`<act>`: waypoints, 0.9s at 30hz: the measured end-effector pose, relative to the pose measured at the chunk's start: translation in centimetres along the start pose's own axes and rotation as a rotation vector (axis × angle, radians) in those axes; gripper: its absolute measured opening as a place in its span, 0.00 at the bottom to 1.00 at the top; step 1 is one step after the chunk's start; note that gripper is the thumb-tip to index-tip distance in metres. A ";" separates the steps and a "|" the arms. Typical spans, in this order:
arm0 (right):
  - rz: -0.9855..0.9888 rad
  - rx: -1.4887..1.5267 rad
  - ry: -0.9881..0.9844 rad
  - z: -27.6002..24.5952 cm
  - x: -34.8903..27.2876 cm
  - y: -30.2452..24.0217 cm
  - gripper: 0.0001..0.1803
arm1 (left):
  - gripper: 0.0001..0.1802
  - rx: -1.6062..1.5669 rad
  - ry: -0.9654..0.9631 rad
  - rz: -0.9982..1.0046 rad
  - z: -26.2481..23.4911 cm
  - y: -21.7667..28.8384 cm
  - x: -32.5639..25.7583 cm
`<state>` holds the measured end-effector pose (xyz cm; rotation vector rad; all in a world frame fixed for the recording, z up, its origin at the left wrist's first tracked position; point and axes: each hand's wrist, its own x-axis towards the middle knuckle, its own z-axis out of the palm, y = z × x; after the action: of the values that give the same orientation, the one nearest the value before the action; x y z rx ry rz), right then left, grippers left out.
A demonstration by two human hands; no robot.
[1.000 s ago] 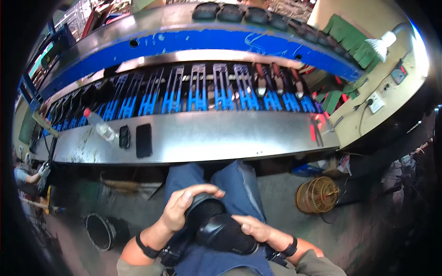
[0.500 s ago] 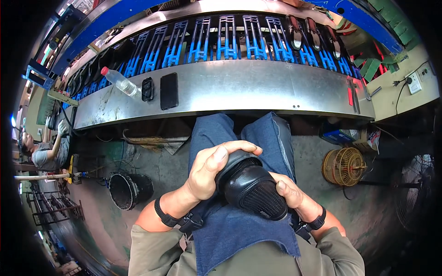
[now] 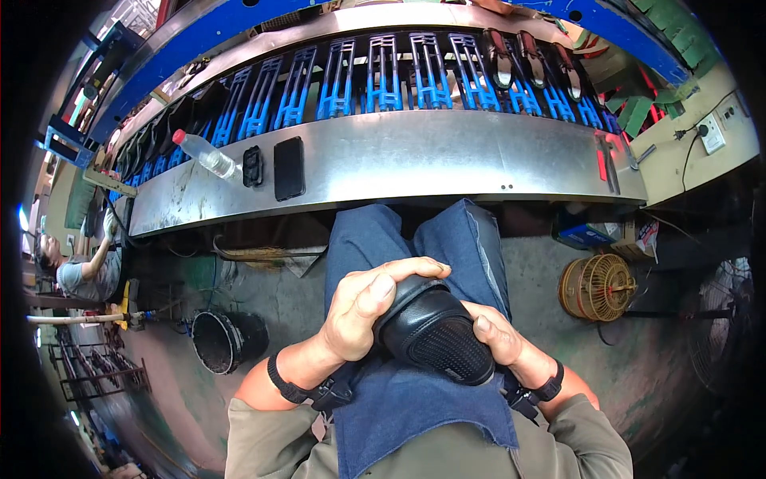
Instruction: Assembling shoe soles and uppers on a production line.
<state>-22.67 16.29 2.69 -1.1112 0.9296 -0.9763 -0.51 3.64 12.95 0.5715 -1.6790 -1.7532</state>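
Steel bench (image 3: 447, 172) ahead, phone (image 3: 289, 168) and bottle (image 3: 204, 153) on it. Black shoe (image 3: 435, 335) in my lap — light, upper soft, sole stiff; best held at toe and heel. Left hand (image 3: 369, 307) curled over top, right hand (image 3: 499, 339) cupping side. Since earlier frame — head dropped, shoe turned slightly.

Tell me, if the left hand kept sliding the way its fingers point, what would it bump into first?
The left hand points across the black shoe toward the person's right. Its fingers already lie on the shoe's top edge, so going on they would probably meet the right hand holding the other side, though depth is hard to judge.
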 end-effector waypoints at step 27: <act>0.108 0.111 -0.070 0.1 -0.7 -1.2 0.37 | 0.37 -0.107 -0.068 -0.103 0.7 -0.2 -2.5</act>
<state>-22.95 16.77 3.90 -0.9854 0.8592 -0.8846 0.68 5.90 12.49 0.5648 -1.6152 -1.9425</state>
